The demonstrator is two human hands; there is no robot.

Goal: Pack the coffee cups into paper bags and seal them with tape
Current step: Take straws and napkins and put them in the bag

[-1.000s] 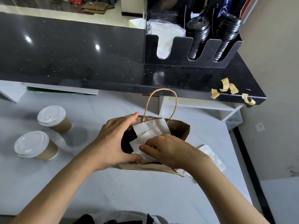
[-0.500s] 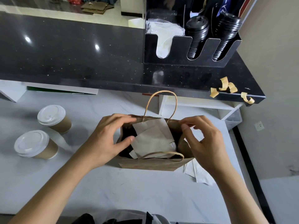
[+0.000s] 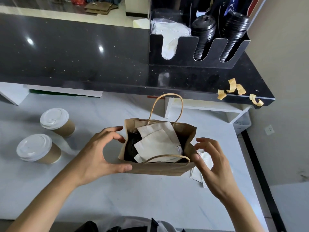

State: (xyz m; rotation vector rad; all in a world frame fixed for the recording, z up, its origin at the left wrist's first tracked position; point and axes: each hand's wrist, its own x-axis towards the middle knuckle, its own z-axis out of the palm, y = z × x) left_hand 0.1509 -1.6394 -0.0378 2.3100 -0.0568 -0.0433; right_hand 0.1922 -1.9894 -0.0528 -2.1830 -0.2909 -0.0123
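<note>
Bag [image 3: 155, 169] mouth gapes between spread left hand [image 3: 98, 154] at nine and right hand [image 3: 212, 164] at three o'clock; press sides together evenly before taping

Open brown paper bag [image 3: 158, 168] upright, two lidded cups [image 3: 46, 136] left.

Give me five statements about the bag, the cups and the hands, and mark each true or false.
1. The bag stands open on the white counter. True.
2. White napkins lie inside the bag. True.
3. Three lidded cups stand left of the bag. False: two cups.
4. The right hand holds a tape strip. False: it is empty, fingers spread beside the bag; the tape strips stick to the black counter's edge.
5. The left hand is at the bag's left side. True.
</note>
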